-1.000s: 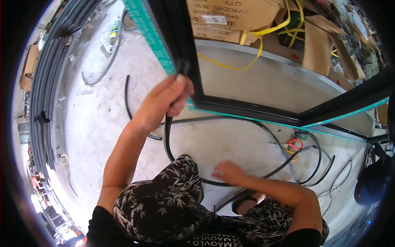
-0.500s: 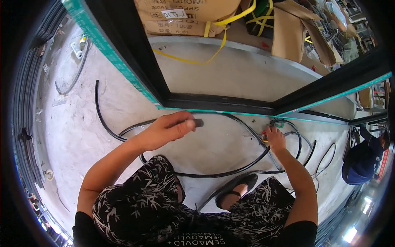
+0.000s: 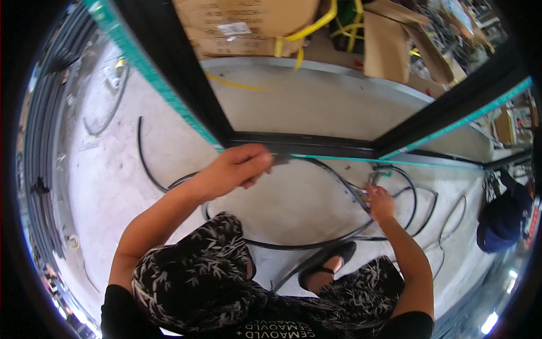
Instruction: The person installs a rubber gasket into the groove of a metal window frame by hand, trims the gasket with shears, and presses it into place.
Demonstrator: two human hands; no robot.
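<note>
My left hand (image 3: 240, 168) is closed in a pinch just in front of the frame's bottom corner. A short dark grey piece (image 3: 280, 160) sticks out past its thumb and forefinger, smeared by motion. The black frame (image 3: 305, 139) stands before me, with teal tape along its outer edge. Down to the right, my right hand (image 3: 382, 204) has its fingers curled low over the floor at a small red and yellow thing (image 3: 369, 195), whose kind is hidden. Long black rubber-like strip (image 3: 293, 246) lies in loops on the floor around and below both hands.
Cardboard boxes (image 3: 243, 25) with yellow strapping lie beyond the frame. Dark long profiles (image 3: 39, 152) are stacked at the left. A grey strip (image 3: 116, 110) curves on the floor nearby. A person in dark blue (image 3: 504, 217) is low at the far right.
My left hand has moved up slightly, with the dark piece now against the frame's lower edge. My right hand has shifted a little down and right. The view has turned slightly.
</note>
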